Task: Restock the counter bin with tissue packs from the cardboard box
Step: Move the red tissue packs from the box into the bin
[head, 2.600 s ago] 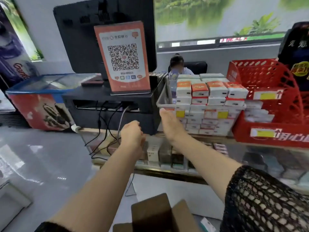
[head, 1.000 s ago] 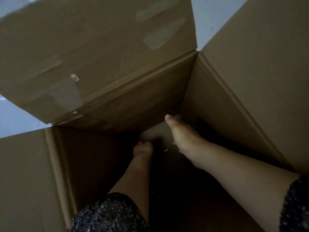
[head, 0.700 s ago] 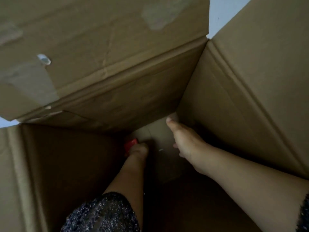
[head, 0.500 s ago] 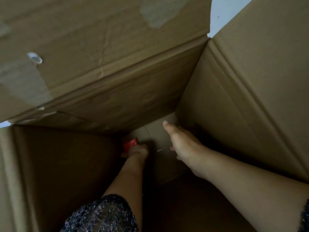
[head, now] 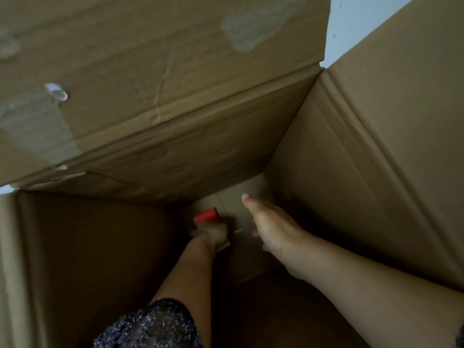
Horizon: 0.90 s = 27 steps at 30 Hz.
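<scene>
Both arms reach down into the box. The left hand is curled round a red-ended pack, which juts up and away past its knuckles. The right hand, just beside it, is spread and seemingly empty. Lifting likely falls to the left.

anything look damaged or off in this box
Only wear on the cardboard box: its far flap shows pale patches where tape tore the surface, a curl of clear tape toward its left end, and a crease running down it. Nothing looks spilled; the left hand grips a red pack at the bottom.
</scene>
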{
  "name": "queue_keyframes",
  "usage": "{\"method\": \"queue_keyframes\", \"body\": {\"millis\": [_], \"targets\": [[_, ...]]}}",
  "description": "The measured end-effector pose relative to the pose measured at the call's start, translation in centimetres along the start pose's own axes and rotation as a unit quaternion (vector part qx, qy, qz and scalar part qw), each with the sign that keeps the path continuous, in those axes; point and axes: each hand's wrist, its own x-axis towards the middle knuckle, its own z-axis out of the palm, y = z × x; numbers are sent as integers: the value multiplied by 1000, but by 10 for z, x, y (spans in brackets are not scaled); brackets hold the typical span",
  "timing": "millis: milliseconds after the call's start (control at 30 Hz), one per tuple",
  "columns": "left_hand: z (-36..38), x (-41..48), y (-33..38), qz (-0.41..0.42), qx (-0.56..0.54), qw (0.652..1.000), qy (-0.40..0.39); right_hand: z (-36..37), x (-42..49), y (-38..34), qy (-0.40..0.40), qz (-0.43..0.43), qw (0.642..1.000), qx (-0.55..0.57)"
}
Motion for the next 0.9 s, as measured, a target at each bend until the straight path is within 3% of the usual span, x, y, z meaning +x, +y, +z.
{"method": "queue_keyframes", "body": {"millis": [367,600,900], "targets": [[-20,-94,55,2,-187,981,-49,-9,-49,-29,35,-60,996,64],[-44,-193,64,123,-93,986,-69,-26,-137,-59,48,-117,989,76],[-107,-373,113,247,-130,954,-114,-51,-284,-142,57,-272,960,42]]}}
